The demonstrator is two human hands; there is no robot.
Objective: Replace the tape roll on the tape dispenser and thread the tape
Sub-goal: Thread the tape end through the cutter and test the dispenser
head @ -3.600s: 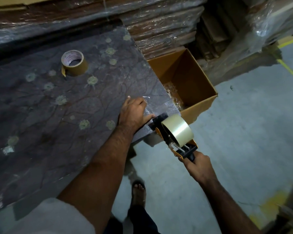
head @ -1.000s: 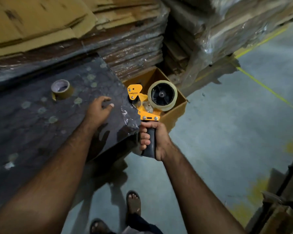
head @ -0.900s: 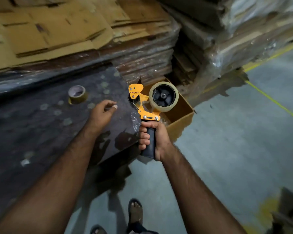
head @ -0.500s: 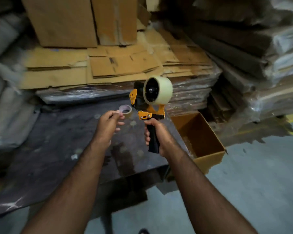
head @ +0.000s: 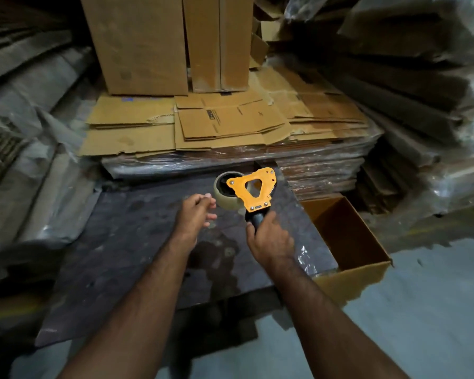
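My right hand (head: 268, 240) grips the black handle of the orange tape dispenser (head: 253, 188), held above the dark table (head: 137, 242) with its flat orange side plate facing me. A clear tape roll (head: 226, 194) sits on the dispenser's hub, to the left of the plate. Just left of the roll hovers my left hand (head: 196, 213), fingers loosely curled and holding nothing, close to the roll but apart from it. The brown tape roll seen earlier on the table is hidden.
An open cardboard box (head: 348, 239) stands on the floor at the table's right edge. Flattened cartons (head: 216, 124) lie stacked behind the table, with upright boxes (head: 164, 42) on them. Plastic-wrapped stacks (head: 422, 105) close in on both sides.
My right hand has turned the dispenser over, so the orange plate faces me and the roll points left and away. My left hand stays beside the roll. The view has tilted up.
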